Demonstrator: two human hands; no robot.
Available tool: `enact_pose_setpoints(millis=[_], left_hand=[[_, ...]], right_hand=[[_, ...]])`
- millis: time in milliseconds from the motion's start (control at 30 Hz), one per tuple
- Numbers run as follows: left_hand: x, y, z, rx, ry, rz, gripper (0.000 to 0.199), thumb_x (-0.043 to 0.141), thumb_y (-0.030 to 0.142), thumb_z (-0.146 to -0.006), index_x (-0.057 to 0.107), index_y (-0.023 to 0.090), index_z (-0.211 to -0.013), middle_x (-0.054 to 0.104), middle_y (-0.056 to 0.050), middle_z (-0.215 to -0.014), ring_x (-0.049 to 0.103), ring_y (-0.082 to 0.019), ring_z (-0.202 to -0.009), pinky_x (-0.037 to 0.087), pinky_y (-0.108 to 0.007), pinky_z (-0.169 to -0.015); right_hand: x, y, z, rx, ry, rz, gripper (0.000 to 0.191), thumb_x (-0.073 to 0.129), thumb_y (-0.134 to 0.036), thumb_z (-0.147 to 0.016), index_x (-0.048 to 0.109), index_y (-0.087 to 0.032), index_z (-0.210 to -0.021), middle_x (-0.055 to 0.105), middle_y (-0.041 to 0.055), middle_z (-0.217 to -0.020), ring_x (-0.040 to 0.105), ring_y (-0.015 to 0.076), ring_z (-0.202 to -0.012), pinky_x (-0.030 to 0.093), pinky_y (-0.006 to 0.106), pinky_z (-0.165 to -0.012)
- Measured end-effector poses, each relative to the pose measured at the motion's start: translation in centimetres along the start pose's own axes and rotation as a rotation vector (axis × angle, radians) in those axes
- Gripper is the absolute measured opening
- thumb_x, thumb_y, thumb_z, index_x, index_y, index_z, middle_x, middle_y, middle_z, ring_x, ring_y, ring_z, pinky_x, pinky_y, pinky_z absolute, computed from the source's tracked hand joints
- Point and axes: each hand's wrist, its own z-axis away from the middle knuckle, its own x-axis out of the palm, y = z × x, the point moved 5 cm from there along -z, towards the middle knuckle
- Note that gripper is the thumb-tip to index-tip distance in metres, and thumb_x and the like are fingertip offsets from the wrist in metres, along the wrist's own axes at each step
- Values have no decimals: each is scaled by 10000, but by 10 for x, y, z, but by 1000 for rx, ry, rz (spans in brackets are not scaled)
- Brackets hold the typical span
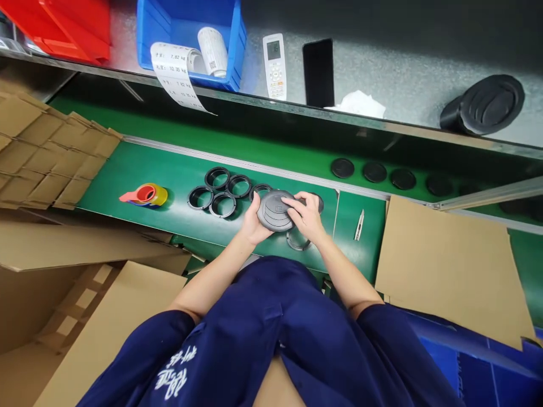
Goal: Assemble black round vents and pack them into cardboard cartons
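Observation:
A round black cap (275, 211) with curved ridges on its face is held in front of me over the green bench. My left hand (253, 221) grips its left edge, thumb on the rim. Across the cap's right side lie the fingers of my right hand (309, 216), spread and touching its face; the thumb is hidden. Several black rings (223, 206) lie to the left of the cap. Another ring (298, 239) is partly covered beneath my right hand, and a dark round piece (319, 203) shows just behind it.
Left on the bench is a tape roll (148, 195); a utility knife (359, 225) lies right. Black discs (403, 179) line the back. Cardboard (449, 265) covers the right end. A shelf above carries a blue bin (190, 22), remote (275, 66), phone (318, 73) and black cylinder (483, 106).

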Motion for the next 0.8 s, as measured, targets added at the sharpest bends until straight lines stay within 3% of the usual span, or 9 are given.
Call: enact_pose_setpoints(millis=[100,200,400,667,733,800], left_hand=[[-2,-12,12,-25,-4,-29,682,312,668,-1029,634,157,-1346,745,-158,-1189,685,-322,-1176,503,-539,-1068],[-3,-22,20,-27,-4,-84,683,295,658,-1033,639,145,-1326,742,-181,-1181,693,-339,-1160,509,-549,-1050],[-3,-36,29,-60,-38,-95,770,273,697,-1019,649,83,-1292,725,-218,-1210,693,-336,-1158,511,-526,-1057],[-12,-54,33,-158,-17,-54,823,301,743,-988,628,63,-1316,694,-250,-1258,645,-390,-1229,498,-602,-1052],[-17,-56,31,-173,-8,-42,828,315,759,-975,619,80,-1336,689,-247,-1268,637,-405,-1236,489,-633,-1050],[-28,-57,27,-175,37,-34,822,322,771,-967,612,107,-1354,700,-227,-1252,639,-403,-1232,483,-642,-1055]], right_hand=[[2,1,10,-4,-96,97,457,400,-507,-1057,777,-299,-1212,523,108,-1304,423,289,-1268,324,505,-1168],[5,2,24,46,-121,57,558,316,-544,-1072,794,-278,-1182,506,112,-1294,427,282,-1277,312,499,-1181],[-2,0,46,149,-65,-131,710,214,-661,-1050,782,-267,-1213,522,106,-1260,501,251,-1225,326,475,-1182],[-5,6,68,213,-52,-159,707,184,-650,-1058,746,-281,-1278,563,91,-1254,506,245,-1297,338,461,-1200],[-2,7,74,191,-55,-111,710,151,-630,-1064,702,-284,-1346,555,99,-1316,482,252,-1335,337,473,-1208],[6,3,84,79,-120,-8,682,220,-668,-1044,654,-288,-1408,513,105,-1443,409,287,-1411,290,512,-1238]])
